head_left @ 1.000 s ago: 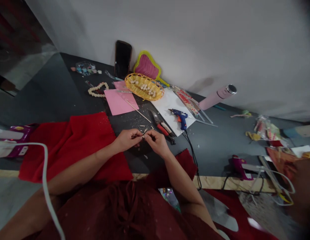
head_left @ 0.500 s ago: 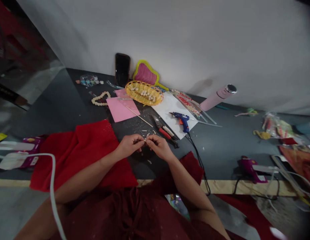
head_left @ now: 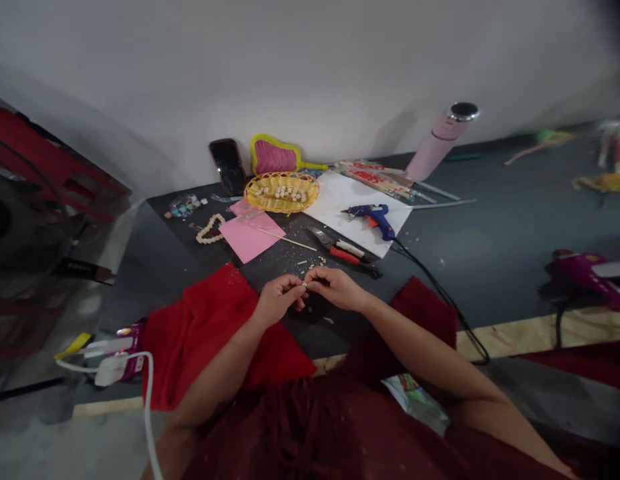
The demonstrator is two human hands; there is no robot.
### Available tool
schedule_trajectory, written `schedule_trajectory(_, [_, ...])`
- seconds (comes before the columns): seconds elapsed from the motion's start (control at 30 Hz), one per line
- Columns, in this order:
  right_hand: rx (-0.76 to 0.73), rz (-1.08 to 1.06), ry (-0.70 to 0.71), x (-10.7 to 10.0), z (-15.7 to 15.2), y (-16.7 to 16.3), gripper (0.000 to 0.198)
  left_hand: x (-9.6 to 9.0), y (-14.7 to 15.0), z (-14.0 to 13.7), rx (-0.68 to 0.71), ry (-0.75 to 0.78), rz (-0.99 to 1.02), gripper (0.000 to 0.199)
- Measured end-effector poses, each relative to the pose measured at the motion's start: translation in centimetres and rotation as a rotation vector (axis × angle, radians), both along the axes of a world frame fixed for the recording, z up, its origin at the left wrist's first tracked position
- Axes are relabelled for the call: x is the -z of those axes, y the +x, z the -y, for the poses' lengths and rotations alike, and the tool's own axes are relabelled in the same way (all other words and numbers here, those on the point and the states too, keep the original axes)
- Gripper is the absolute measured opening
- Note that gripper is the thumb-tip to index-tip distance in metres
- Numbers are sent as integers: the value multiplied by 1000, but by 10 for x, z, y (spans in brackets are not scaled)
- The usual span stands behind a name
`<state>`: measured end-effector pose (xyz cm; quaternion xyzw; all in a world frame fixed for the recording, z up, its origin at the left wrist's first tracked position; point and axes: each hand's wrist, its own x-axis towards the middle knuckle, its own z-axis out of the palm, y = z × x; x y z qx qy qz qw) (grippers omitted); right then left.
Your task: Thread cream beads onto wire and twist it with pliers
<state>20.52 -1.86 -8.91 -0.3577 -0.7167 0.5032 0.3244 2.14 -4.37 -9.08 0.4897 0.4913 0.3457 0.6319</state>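
Observation:
My left hand (head_left: pixel 283 298) and my right hand (head_left: pixel 335 287) meet above the dark table, fingertips pinched together. Between them is a tiny whitish piece (head_left: pixel 305 285), too small to name; both hands appear to grip it. Just beyond the fingers lie small pale bits (head_left: pixel 317 263) scattered on the table. Red-handled cutting pliers (head_left: pixel 343 252) rest to the right of these bits. A thin pale stick (head_left: pixel 287 239) lies partly over pink paper (head_left: pixel 253 235). Farther back, a yellow woven basket (head_left: pixel 281 208) holds several small white pieces.
A blue glue gun (head_left: pixel 373 217) lies on white paper (head_left: pixel 335 197), its black cord trailing to the front edge. Red cloth (head_left: pixel 205 327) spreads at left beside a power strip (head_left: pixel 133 340). A phone (head_left: pixel 229 165), a yellow-rimmed pink item (head_left: pixel 276 156) and a pink flask (head_left: pixel 440 141) stand along the wall.
The camera view has shifted and tilted, so most things on the table appear displaced. My hands stay together with fingertips pinched on the tiny piece.

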Motion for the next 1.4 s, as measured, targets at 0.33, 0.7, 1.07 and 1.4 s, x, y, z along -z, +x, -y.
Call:
schedule_trajectory(0.33, [-67, -55, 41, 0, -2, 4, 21, -2, -1, -1, 6, 59, -104, 25])
schedule_trajectory(0.7, [-24, -26, 82, -8, -1, 5, 18, -10, 1, 1, 44, 118, -267, 26])
schedule_trajectory(1.07, [-20, -88, 6, -9, -1, 4, 20, -10, 3, 2, -7, 51, -177, 27])
schedule_trajectory(1.4, [27, -32, -42, -9, 3, 1, 24, -15, 5, 0, -14, 27, -108, 26])
